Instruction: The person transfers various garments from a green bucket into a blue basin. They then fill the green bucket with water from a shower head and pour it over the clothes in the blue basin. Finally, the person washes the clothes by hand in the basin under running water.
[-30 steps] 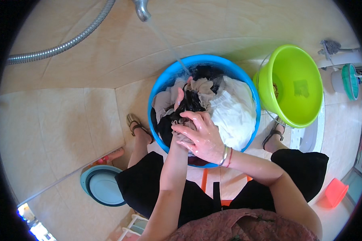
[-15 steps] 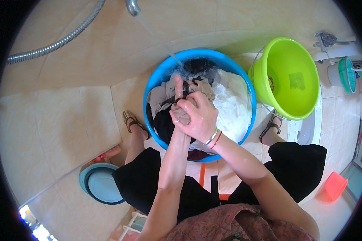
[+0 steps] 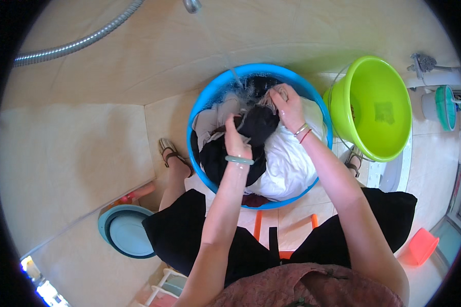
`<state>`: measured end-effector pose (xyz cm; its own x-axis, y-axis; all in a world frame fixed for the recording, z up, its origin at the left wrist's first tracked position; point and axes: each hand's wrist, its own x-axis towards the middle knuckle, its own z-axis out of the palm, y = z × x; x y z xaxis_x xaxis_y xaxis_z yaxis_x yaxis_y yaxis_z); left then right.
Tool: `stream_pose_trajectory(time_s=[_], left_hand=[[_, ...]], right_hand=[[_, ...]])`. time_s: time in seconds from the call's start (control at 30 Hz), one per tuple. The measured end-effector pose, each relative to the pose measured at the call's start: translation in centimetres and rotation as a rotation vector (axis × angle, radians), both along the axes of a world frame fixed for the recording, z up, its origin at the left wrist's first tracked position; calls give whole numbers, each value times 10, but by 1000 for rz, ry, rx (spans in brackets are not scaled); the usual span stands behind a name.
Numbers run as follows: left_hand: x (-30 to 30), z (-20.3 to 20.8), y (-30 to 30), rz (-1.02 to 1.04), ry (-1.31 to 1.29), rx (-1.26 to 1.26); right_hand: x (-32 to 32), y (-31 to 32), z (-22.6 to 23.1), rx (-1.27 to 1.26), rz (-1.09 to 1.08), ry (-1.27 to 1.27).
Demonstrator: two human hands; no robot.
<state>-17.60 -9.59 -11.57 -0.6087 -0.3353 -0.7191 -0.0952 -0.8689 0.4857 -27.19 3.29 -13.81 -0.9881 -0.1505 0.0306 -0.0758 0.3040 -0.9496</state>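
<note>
A blue basin (image 3: 200, 166) full of wet clothes stands between my feet. Over it, my right hand (image 3: 290, 108) is closed on the beige edge of a wet black-and-beige garment (image 3: 258, 124). My left hand (image 3: 235, 139) grips the garment's other side, thumb up, its other fingers partly hidden. White cloth (image 3: 289, 163) fills the basin's right side. Under and beside my left hand lie a black cloth (image 3: 215, 153) and a light grey cloth (image 3: 206, 125). Water runs from the metal spout (image 3: 192, 5) into the sudsy far part of the basin.
A lime-green bucket (image 3: 366, 138) with a wire handle stands right of the basin. At the left are a metal hose (image 3: 82, 45) and a grey-blue collapsible basin (image 3: 107, 230). An orange-red container (image 3: 423, 247) sits at the far right, and a tiled wall rises behind the basin.
My hands were clasped together squeezing a bunched beige cloth. They have moved apart, the right one up and to the right, and a black-and-beige garment now spreads between them.
</note>
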Motion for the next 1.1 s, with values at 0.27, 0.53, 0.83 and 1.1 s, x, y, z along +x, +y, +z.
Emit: stream_pose_trajectory(time_s=[0.27, 0.53, 0.83, 1.1], left_hand=[[4, -15, -12, -367, 165, -429], [-14, -68, -31, -585, -63, -257], [-24, -83, -31, -581, -215, -188], [-24, -91, -31, -505, -37, -86]], right_hand=[[-7, 15, 9, 15, 415, 248], [1, -28, -42, 733, 658, 132], [-17, -73, -83, 1084, 828, -151], [-29, -68, -95, 930, 741, -90]])
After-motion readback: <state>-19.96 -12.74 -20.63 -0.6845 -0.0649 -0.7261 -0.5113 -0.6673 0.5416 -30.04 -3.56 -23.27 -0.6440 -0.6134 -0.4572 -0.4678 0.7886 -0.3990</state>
